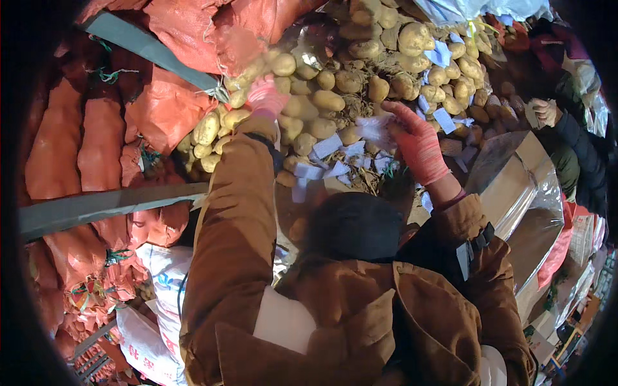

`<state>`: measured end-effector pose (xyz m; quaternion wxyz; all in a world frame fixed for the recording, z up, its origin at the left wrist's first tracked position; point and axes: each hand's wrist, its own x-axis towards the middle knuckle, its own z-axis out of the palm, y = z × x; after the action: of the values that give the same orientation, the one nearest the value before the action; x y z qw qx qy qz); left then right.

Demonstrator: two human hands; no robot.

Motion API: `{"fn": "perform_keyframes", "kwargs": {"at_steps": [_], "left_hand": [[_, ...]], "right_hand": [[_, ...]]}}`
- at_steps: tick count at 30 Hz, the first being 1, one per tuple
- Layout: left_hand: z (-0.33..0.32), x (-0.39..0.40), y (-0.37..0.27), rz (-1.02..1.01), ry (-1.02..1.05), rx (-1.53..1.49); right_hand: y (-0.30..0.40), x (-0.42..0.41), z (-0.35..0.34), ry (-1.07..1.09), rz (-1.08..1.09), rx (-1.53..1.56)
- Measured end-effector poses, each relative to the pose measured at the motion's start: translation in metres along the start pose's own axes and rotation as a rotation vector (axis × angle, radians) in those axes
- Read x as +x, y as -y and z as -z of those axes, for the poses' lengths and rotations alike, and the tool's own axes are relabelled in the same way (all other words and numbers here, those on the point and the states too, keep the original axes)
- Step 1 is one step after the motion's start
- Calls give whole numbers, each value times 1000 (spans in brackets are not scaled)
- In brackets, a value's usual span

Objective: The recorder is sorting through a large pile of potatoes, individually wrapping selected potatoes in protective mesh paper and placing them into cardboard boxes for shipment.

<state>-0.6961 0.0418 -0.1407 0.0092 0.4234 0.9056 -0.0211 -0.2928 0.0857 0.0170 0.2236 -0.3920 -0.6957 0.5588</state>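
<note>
My left hand (268, 99), in a pink knit glove, reaches in among loose potatoes (328, 100) below the mouth of an orange mesh sack (178, 43). Its fingertips are blurred against the potatoes there, so a grip on one is not clear. My right hand (419, 144), also gloved in pink, is raised over the heap with its fingers spread forward. Right at its fingers is a blurred, pale bluish-white piece of wrapping (376, 131); whether it is held or falling does not show. Similar pale pieces (328, 146) lie scattered on the potatoes between my hands.
Filled orange mesh sacks (104, 140) are stacked at left, crossed by a grey bar (116, 205). White printed sacks (166, 275) stand below. A cardboard box (502, 169) with clear plastic is at right. Beyond it, another person's hand (545, 113) holds something flat and brownish.
</note>
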Motion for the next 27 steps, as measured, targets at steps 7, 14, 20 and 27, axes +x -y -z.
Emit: {"fn": "perform_keyframes", "kwargs": {"at_steps": [7, 14, 20, 27], "left_hand": [[22, -70, -45, 221, 268, -1955], [207, -214, -166, -121, 1000, -2011], [166, -241, -184, -390, 1709, -2382], [199, -275, -202, -506, 266, -1699]], "right_hand": [[-10, -3, 6, -244, 595, -263], [57, -63, 64, -158, 224, 262], [58, -113, 76, 310, -59, 1333], [26, -109, 102, -245, 8, -396]]}}
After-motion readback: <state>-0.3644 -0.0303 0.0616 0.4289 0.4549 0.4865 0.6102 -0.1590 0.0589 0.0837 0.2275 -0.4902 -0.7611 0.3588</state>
